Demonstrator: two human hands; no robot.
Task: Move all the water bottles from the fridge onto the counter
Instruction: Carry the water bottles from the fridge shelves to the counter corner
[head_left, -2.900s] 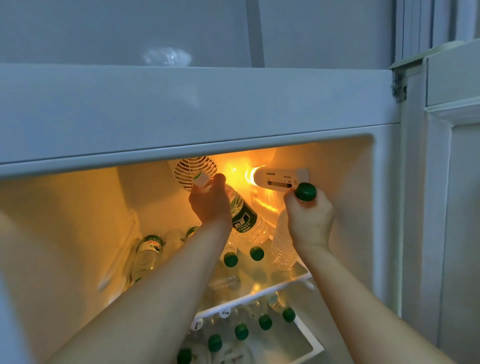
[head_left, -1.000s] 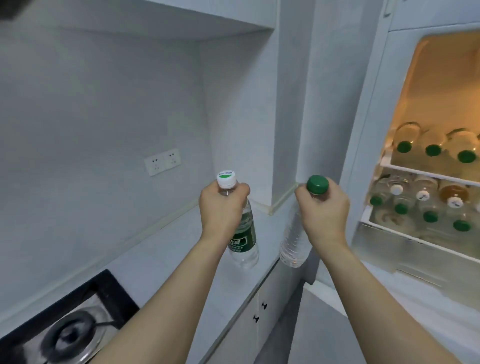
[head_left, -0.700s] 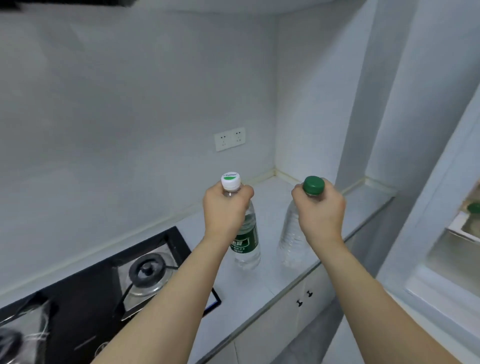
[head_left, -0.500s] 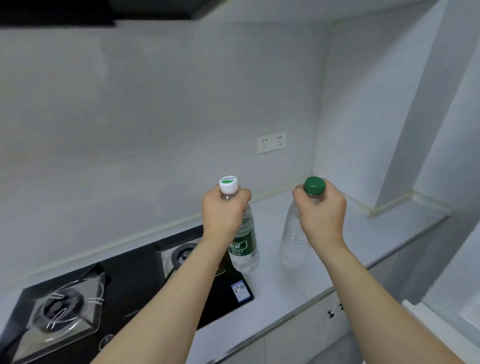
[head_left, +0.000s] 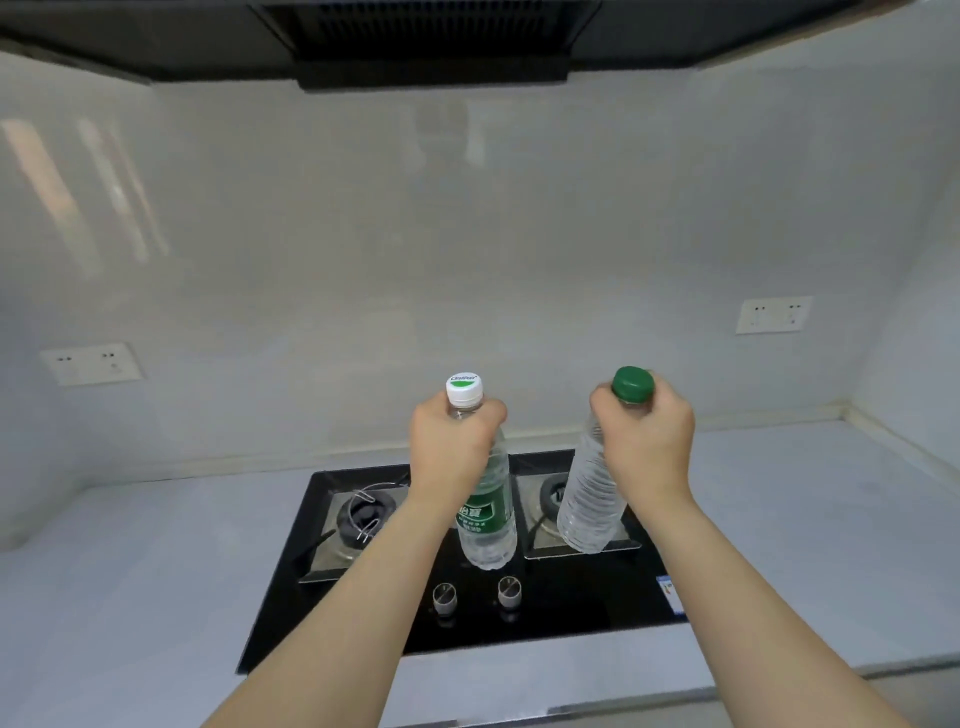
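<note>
Two water bottles hang above the stove (head_left: 467, 551), the left hand (head_left: 451, 446) gripping the white-capped bottle (head_left: 488, 512) and the right hand (head_left: 647, 441) the green-capped bottle (head_left: 589, 501) by their necks, neither yet set on the surface (head_left: 810, 545); the fridge is out of view.

A single head-worn, wide-angle camera gave the only view, so no second view shared the scene. It looked forward and slightly down from the person's eye level, squarely facing the pale glossy back wall (head_left: 467, 234). The black glass two-burner gas hob (head_left: 545, 613) set into the pale grey counter (head_left: 805, 545) lay centred and close below. The dark extractor hood (head_left: 431, 47) ran along the top edge. Both forearms reached in from the bottom corners, near the lens. Straight edges bowed toward the frame's sides.
</note>
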